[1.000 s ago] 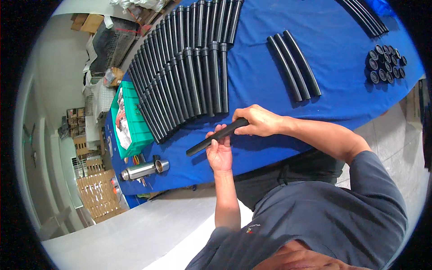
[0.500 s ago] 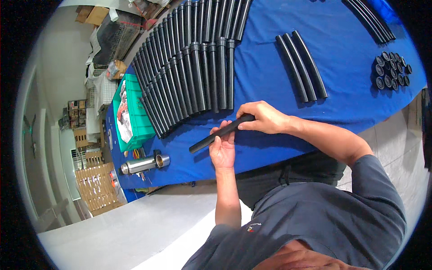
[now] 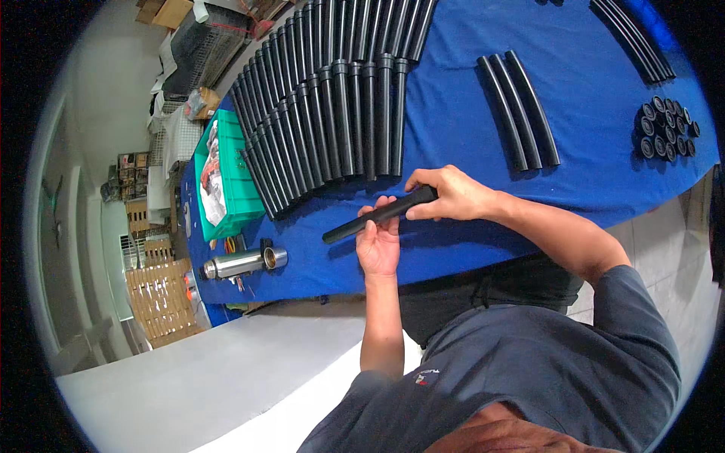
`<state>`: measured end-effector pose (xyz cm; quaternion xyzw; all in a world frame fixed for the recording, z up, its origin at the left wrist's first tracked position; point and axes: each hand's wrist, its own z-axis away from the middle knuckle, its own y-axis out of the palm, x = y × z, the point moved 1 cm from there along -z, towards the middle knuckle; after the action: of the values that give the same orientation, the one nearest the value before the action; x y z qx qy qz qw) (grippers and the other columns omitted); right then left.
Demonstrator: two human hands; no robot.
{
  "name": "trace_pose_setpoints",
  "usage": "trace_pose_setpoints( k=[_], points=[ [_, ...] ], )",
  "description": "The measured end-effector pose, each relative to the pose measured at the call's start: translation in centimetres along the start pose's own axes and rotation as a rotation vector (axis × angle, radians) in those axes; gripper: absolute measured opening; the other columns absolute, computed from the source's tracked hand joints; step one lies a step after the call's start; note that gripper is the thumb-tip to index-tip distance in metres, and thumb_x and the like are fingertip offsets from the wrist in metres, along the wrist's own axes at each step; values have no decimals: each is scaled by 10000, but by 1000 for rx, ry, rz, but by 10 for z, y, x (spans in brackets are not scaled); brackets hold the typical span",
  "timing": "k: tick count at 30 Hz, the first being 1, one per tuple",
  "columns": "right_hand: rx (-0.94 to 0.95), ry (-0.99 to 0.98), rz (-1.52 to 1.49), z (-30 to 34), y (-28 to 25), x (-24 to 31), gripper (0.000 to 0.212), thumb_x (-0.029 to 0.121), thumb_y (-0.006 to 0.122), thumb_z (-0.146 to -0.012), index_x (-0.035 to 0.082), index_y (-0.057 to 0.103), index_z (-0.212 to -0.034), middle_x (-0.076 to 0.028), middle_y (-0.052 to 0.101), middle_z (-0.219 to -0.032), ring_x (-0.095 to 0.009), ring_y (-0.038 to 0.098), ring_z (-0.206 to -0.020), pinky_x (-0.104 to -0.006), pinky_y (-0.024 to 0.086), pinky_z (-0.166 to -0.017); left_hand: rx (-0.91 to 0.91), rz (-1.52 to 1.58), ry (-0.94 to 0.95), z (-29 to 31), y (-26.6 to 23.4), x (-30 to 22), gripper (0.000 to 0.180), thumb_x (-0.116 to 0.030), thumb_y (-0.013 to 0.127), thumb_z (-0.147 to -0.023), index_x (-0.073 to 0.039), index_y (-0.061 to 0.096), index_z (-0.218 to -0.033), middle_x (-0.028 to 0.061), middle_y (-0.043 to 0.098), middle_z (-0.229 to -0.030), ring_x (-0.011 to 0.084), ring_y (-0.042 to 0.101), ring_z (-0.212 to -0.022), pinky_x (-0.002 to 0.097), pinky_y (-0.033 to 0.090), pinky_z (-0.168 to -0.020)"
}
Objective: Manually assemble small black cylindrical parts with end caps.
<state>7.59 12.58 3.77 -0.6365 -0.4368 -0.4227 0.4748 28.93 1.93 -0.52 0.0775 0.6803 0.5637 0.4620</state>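
A black tube (image 3: 351, 227) lies slantwise across my hands above the near part of the blue-covered table. My left hand (image 3: 379, 245), palm up, supports it around the middle, thumb on one side and fingers on the other. The tube's wider, cap-like end (image 3: 424, 195) is gripped between the thumb and fingers of my right hand (image 3: 459, 196). Just beyond my hands, many similar black tubes with wider ends (image 3: 343, 121) lie side by side in two overlapping rows. Three plain black tubes (image 3: 518, 113) rest apart, farther right.
A cluster of round black caps (image 3: 664, 128) sits at the far right, below more plain tubes (image 3: 633, 39). On the left stand a green crate (image 3: 240, 185) holding wrapped items and a steel flask (image 3: 238, 264) lying on its side. Blue cloth (image 3: 445, 90) covers the table.
The tube's wider end now shows more plainly between my right thumb and fingers, where the hand covered more of it before. The whole view has shifted slightly.
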Motion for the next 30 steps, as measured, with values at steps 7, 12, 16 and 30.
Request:
trace_pose_setpoints(
  k=[7,12,16,30],
  points=[
    [-187,-372,150,-5,5,-14,266,160,731,-844,-13,619,-1012,-88,630,-680,-172,650,-602,-317,501,-566,-32,15,-8,-1,2,2,264,-53,635,-930,-24,575,-1186,249,571,-1326,382,490,-1320,493,454,-1097],
    [-7,-95,43,-1,1,-11,292,159,742,-814,-1,616,-1023,-142,608,-786,-302,638,-744,-399,479,-685,-29,-29,7,-2,6,4,266,-76,636,-938,-34,568,-1192,239,583,-1311,373,501,-1311,484,456,-1099],
    [18,-47,43,-2,1,-7,299,164,746,-816,-4,613,-1023,-139,610,-780,-294,643,-732,-404,482,-673,-53,-31,26,-1,5,4,281,-88,645,-936,-37,561,-1200,236,575,-1323,369,502,-1311,484,456,-1099],
    [24,31,19,-2,0,-12,319,227,731,-818,-4,626,-1012,-183,656,-795,-375,662,-776,-441,511,-700,-48,-66,19,-3,7,6,281,-107,634,-945,-29,557,-1204,237,566,-1331,379,496,-1313,504,444,-1103]
  ],
)
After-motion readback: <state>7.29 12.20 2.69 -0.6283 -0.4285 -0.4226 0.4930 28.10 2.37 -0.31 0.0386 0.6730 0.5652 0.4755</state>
